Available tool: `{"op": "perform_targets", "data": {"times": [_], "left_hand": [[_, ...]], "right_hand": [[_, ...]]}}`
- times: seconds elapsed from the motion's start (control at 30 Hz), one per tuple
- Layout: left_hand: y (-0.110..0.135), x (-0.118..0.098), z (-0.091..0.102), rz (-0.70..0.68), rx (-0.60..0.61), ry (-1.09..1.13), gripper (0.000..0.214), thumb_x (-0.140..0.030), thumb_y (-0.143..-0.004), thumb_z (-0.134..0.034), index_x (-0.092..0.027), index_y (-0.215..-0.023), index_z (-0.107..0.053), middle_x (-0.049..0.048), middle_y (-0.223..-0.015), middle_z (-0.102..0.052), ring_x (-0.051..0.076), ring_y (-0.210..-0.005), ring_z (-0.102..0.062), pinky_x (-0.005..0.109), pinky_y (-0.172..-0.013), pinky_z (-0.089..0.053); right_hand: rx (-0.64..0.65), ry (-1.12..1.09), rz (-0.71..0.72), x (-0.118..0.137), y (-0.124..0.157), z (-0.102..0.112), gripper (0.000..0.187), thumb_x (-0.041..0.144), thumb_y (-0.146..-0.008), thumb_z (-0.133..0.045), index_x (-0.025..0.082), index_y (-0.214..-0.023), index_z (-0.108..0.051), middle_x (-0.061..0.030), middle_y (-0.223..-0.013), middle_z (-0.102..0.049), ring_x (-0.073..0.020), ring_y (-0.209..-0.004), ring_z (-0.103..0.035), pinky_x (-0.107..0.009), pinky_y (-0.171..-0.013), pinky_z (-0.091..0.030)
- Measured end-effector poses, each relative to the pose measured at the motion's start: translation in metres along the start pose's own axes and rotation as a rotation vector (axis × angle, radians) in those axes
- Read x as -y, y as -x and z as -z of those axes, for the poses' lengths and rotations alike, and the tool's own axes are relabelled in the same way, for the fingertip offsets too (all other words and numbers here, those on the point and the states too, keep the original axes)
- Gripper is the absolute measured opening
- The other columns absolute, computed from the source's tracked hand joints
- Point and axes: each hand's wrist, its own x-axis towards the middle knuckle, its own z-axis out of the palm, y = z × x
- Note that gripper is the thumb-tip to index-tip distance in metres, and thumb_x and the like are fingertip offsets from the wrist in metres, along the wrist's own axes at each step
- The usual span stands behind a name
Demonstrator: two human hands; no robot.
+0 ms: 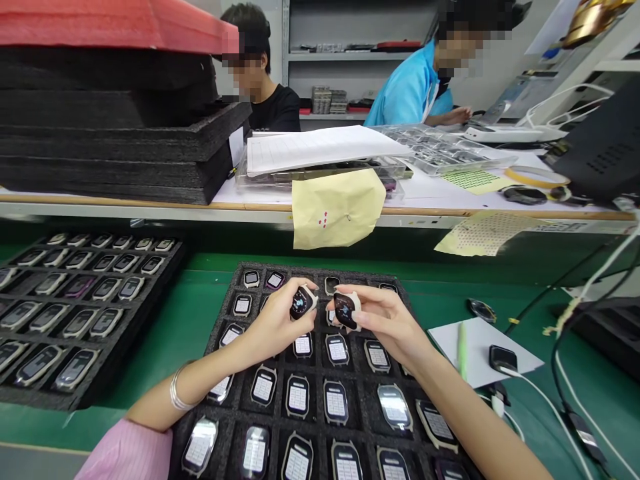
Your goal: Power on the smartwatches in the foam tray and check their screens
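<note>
My left hand (286, 311) is closed around a smartwatch body (301, 302) whose dark screen shows a lit watch face. In my right hand (377, 311), the fingers pinch a second smartwatch body (345, 311), also dark with a small lit face. The two watches are held a short way apart, screens toward me. Below them lies a black foam tray (233, 427) with several strapless watches in its compartments, many with white lit screens. My hands and forearms hide some of its compartments.
Another foam tray (93, 390) of watches lies at left. At right, a green pen (461, 350) rests on white paper (443, 331) beside a cabled black watch (503, 358). A shelf edge (415, 220) crosses behind, with stacked black foam (165, 150) on it. Two people sit beyond.
</note>
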Motion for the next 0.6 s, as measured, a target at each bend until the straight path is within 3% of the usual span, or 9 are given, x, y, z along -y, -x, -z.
{"op": "perform_targets", "data": {"times": [0.43,0.6], "left_hand": [[0.0015,0.0003,-0.0021,-0.015,0.023,0.015,0.031,-0.016,-0.081,-0.057,-0.02,-0.111,-0.052,0.0028,-0.099,-0.061,0.017,-0.089,-0.058,0.027,-0.082,-0.045],[0.0008,0.0013,-0.0007,-0.003,0.011,0.017,0.029,-0.018,-0.083,-0.056,-0.019,-0.111,-0.051,0.0036,-0.099,-0.061,0.018,-0.092,-0.057,0.028,-0.083,-0.044]], "right_hand": [[0.002,0.025,0.003,0.001,0.0032,-0.002,0.033,0.024,-0.077,-0.078,0.026,-0.109,-0.073,-0.0045,-0.097,-0.075,-0.0162,-0.08,-0.07,-0.022,-0.071,-0.054],[-0.024,0.05,-0.017,0.0013,0.0029,-0.0043,0.036,0.026,-0.074,-0.08,0.022,-0.109,-0.073,-0.0072,-0.095,-0.075,-0.0207,-0.081,-0.07,-0.029,-0.072,-0.056]]}}
